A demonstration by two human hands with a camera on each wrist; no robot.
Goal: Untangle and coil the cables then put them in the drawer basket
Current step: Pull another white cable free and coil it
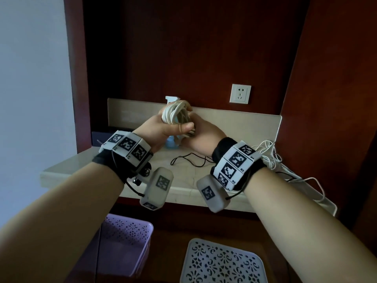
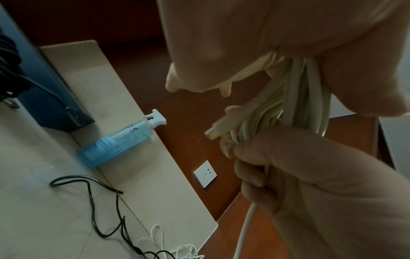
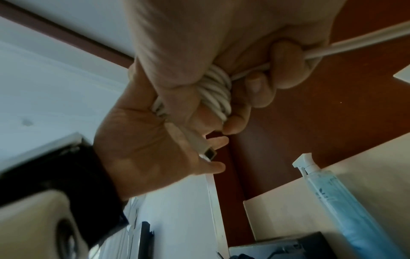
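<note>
A coil of white cable (image 1: 175,113) is held up above the marble counter (image 1: 183,180). My left hand (image 1: 163,128) grips one side of it, thumb across the front. From the other side my right hand (image 1: 202,132) curls its fingers round the same bundle (image 3: 216,91). A plug end (image 3: 207,152) sticks out of the coil across the left palm. One loose strand (image 2: 246,227) runs out of the right fist. On the counter lie a thin black cable (image 1: 189,160) and a tangle of white cables (image 1: 271,158).
Behind the hands a blue spray bottle (image 2: 115,142) stands by the backsplash, with a wall socket (image 1: 240,93) above. A dark box (image 2: 55,98) sits at the counter's left. Below the counter edge are a purple perforated basket (image 1: 130,229) and a white perforated basket (image 1: 222,262).
</note>
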